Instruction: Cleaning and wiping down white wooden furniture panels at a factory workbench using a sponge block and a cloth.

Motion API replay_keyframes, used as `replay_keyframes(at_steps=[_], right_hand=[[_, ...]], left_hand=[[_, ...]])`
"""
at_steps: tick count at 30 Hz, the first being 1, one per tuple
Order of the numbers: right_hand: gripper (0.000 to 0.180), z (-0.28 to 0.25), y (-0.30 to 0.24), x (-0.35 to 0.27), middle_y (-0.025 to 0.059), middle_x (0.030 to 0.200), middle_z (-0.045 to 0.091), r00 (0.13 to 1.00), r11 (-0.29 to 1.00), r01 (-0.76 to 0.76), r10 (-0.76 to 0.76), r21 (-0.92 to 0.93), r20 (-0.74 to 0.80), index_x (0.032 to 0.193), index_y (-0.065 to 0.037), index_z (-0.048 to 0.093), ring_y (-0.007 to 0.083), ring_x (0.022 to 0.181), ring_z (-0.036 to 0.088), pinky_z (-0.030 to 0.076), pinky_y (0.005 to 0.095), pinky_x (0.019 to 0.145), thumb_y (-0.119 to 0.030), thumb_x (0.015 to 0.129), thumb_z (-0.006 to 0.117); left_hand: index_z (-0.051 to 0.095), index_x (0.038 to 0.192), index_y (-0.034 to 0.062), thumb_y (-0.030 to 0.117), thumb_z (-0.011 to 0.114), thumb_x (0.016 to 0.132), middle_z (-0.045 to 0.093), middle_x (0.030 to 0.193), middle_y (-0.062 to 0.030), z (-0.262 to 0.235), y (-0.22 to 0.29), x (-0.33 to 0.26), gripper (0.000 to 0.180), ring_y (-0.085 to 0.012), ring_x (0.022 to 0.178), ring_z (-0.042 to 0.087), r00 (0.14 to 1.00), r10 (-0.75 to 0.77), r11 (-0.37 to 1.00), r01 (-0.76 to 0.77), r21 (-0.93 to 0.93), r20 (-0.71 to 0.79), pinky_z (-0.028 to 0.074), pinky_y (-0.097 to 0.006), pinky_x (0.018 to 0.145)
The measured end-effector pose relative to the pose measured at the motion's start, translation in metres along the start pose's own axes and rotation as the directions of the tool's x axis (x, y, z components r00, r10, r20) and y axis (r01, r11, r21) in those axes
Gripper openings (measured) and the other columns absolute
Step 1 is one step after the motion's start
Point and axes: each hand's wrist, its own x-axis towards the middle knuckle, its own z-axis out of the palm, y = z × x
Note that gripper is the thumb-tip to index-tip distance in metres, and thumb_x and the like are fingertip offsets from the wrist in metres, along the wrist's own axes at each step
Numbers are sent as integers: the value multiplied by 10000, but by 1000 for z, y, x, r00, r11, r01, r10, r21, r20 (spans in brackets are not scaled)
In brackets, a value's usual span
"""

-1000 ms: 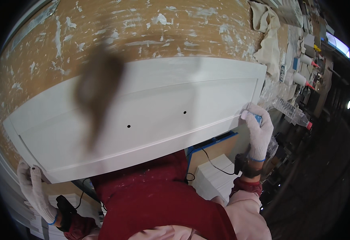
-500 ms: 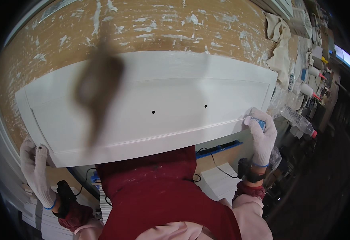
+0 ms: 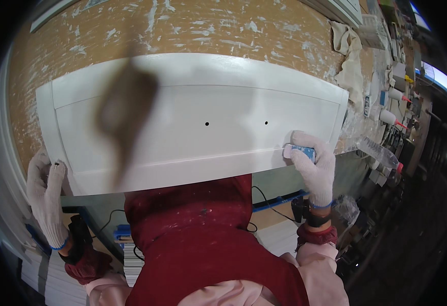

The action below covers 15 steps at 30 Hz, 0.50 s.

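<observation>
Has slid the right hand (image 3: 317, 171) leftward along the near rail of the white panel (image 3: 177, 140) since the earlier frame, farther from the right end, while keeping the left hand (image 3: 47, 198) at the near left corner. Closest to the lens, shows a blurred brown shape (image 3: 126, 109), hiding part of the panel. Wears a dark red apron (image 3: 198, 239) with pale specks over pink sleeves (image 3: 318, 265), plus white knit gloves with blue-edged cuffs. Low on the right, beside the apron, shows a black cable (image 3: 270, 204) and white boards (image 3: 278, 237).

Clamps the right grip, thumb and fingers, on a blue-and-white block (image 3: 303, 152) at the near rail. Rests the left grip against the panel's left end; cannot tell it as apart or together there. Has the panel lying lengthwise across the smeared brown counter (image 3: 198, 33), near edge toward the apron, with two small dark holes (image 3: 207, 124) in the recessed field.

Past the right end, shows a clear plastic bottle (image 3: 376, 149) with a red cap, then two white squeeze bottles (image 3: 387, 117) with red nozzles, and a crumpled cream cloth (image 3: 351, 69). Farthest off, shows a bright pale rectangle (image 3: 438, 77).
</observation>
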Motion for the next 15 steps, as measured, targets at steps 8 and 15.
replay_keyframes(at_steps=[8,15], right_hand=[[367,21,-8,3,94,961,687,987,992,3,17,-125,158,1077,26,662,131,826,635,524,279,740,-208,805,743],[363,48,-32,0,96,949,688,938,971,136,-63,-197,341,1065,12,663,139,840,627,514,296,781,-239,809,724]], left_hand=[[623,1121,-7,142,638,899,628,936,-24,1,4,3,268,-87,860,536,999,41,999,-40,-31,34,426,-249,800],[641,1125,8,147,660,874,598,868,11,-1,14,-2,287,-59,806,515,999,5,999,-8,45,50,420,-215,727]])
